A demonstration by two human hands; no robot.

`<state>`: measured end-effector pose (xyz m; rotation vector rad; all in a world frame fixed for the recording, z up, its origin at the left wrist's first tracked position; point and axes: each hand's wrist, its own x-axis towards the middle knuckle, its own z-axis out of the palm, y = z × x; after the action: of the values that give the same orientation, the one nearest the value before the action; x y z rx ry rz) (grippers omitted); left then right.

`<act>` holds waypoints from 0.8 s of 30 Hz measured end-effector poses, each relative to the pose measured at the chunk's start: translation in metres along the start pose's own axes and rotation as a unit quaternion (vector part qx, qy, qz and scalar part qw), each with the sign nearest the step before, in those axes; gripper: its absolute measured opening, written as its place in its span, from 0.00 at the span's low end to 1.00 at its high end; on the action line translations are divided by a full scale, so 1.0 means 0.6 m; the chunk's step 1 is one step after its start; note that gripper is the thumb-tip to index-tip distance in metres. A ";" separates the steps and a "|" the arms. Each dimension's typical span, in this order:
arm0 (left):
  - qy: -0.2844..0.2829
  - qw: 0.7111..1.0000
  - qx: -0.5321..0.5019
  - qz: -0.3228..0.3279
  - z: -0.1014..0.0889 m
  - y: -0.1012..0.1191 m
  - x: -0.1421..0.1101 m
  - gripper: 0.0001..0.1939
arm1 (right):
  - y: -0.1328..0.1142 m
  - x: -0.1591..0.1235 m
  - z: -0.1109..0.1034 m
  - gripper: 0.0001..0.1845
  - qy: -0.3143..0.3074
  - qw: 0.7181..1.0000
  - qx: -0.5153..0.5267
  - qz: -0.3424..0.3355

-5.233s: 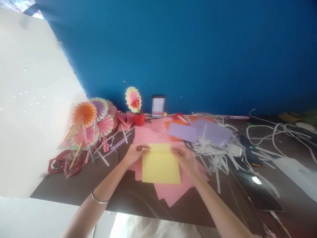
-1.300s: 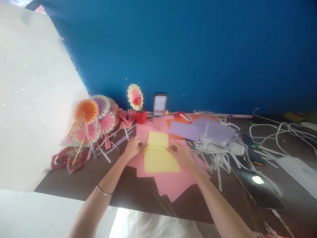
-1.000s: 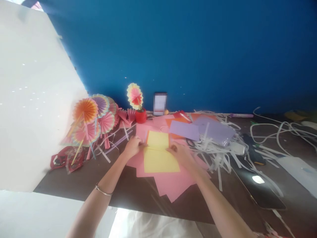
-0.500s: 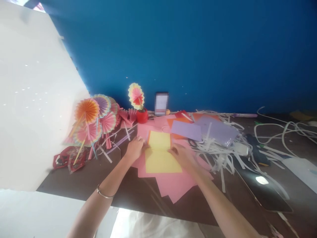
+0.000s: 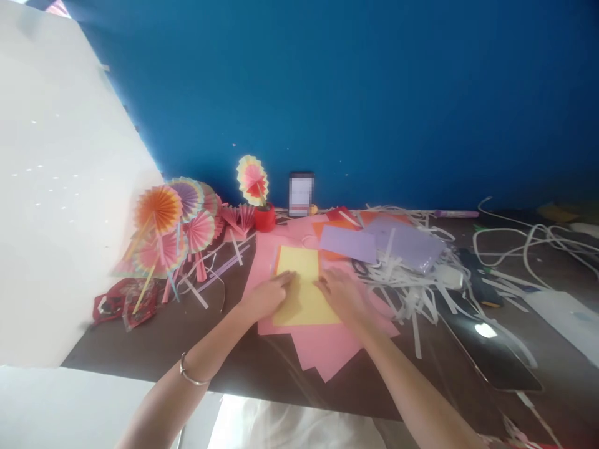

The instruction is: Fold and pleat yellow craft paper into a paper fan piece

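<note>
A sheet of yellow paper [image 5: 306, 305] lies on a stack of pink paper [image 5: 322, 349], with an orange edge showing at its upper left. My left hand [image 5: 269, 294] rests over the paper's left side, its fingers stretched out on the surface. At the right edge, my right hand [image 5: 340, 292] lies with fingertips touching the yellow sheet. Neither hand grips anything that I can see.
Folded paper fans on sticks [image 5: 159, 211] stand at the left. Behind the stack are a red pot [image 5: 264, 218] with another fan and a small upright screen [image 5: 301, 194]. White paper strips [image 5: 412, 280], purple sheets [image 5: 350, 243] and a large phone-like device [image 5: 496, 355] lie to the right.
The yellow paper showed a crease across its middle; it now lies flatter. My left hand has moved right, from the paper's edge onto its surface. The view has shifted slightly.
</note>
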<state>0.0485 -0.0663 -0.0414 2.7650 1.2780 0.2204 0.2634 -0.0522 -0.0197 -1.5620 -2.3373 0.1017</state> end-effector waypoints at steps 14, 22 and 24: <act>0.074 0.997 -0.023 0.013 -0.001 0.019 -0.003 0.20 | -0.038 -0.035 0.025 0.29 -0.059 0.991 -0.044 -0.109; 0.079 0.996 -0.039 -0.005 0.000 0.013 -0.006 0.18 | -0.020 -0.054 0.025 0.34 -0.088 0.995 -0.021 -0.039; 0.071 0.996 -0.060 -0.008 -0.008 0.012 -0.007 0.18 | -0.014 -0.057 0.028 0.36 -0.105 0.994 -0.006 -0.037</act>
<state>0.0500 -0.0740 -0.0360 2.6790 1.2708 0.4837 0.2624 -0.0847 -0.0413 -1.5345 -2.5576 0.2475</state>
